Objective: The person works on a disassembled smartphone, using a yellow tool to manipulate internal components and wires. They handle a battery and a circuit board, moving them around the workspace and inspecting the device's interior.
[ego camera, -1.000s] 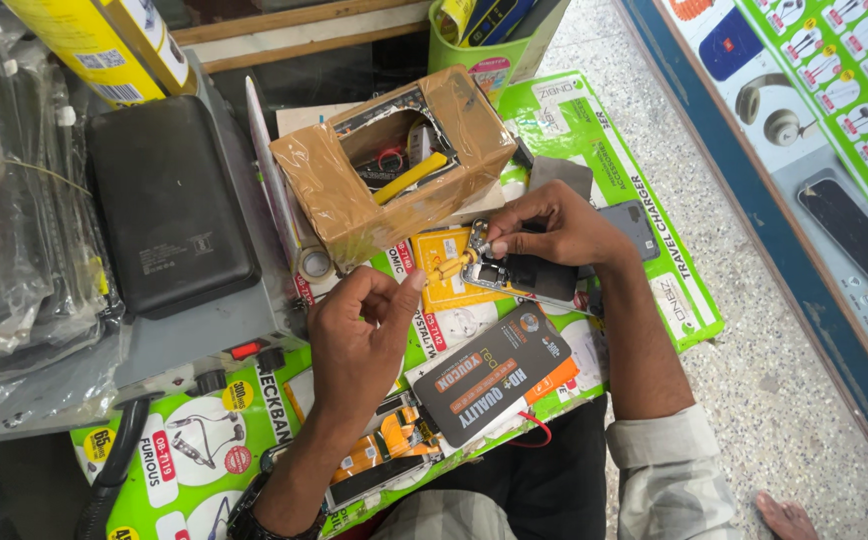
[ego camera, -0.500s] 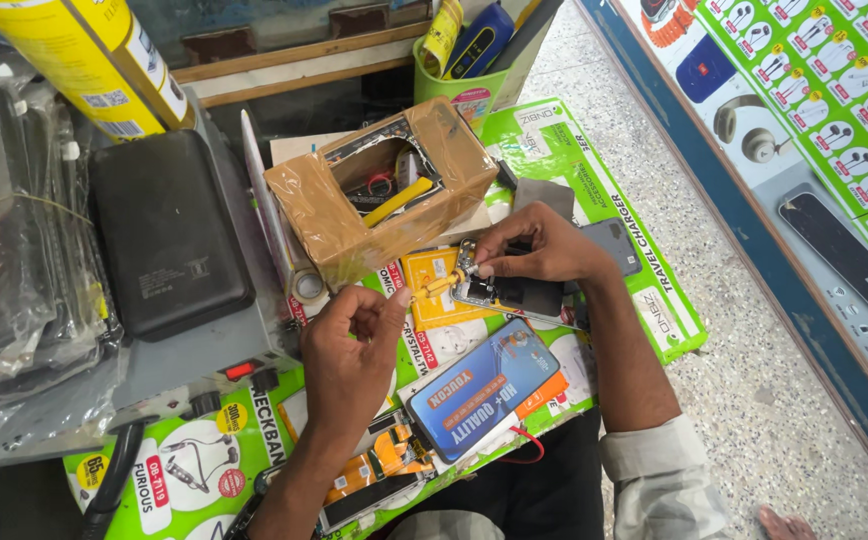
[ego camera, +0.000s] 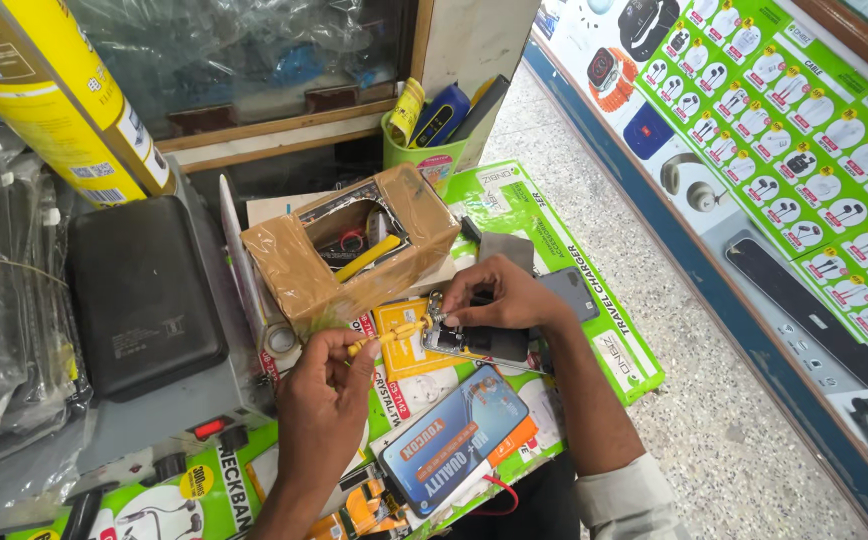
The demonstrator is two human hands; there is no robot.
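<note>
Green printed work surface [ego camera: 594,300]: spans centre to lower left of the frame, bearing all items below.

Black flat case [ego camera: 139,295]: left of centre, lying flat on a grey unit.

Tape-wrapped cardboard box [ego camera: 394,250]: centre, top open, tools inside; just above the hands.

Yellow spray can [ego camera: 64,100]: upper left, tilted.

Green pen cup [ego camera: 429,155]: upper centre, behind the box, filled with tools.

Blue-screened phone [ego camera: 459,440]: lower centre, lying tilted, between the two forearms.

Right hand [ego camera: 504,295]: centre, just right of the box. Fingers curled down and pressed onto the opened phone [ego camera: 479,345], holding it flat against the surface.

Left hand [ego camera: 324,390]: left of lower centre. Thumb and forefinger pressed together, pinching the yellow-handled screwdriver [ego camera: 389,335].

Opened phone: centre of the frame, lying on the surface just below the box, partly covered by the right hand; inner parts exposed at its left end.

Yellow card packet [ego camera: 399,350]: under and beside the left end of the opened phone.

Yellow-handled screwdriver: lying nearly level, pointing right, tip at the upper left corner of the opened phone. Contact of tip with a screw: cannot tell, too small.
</note>
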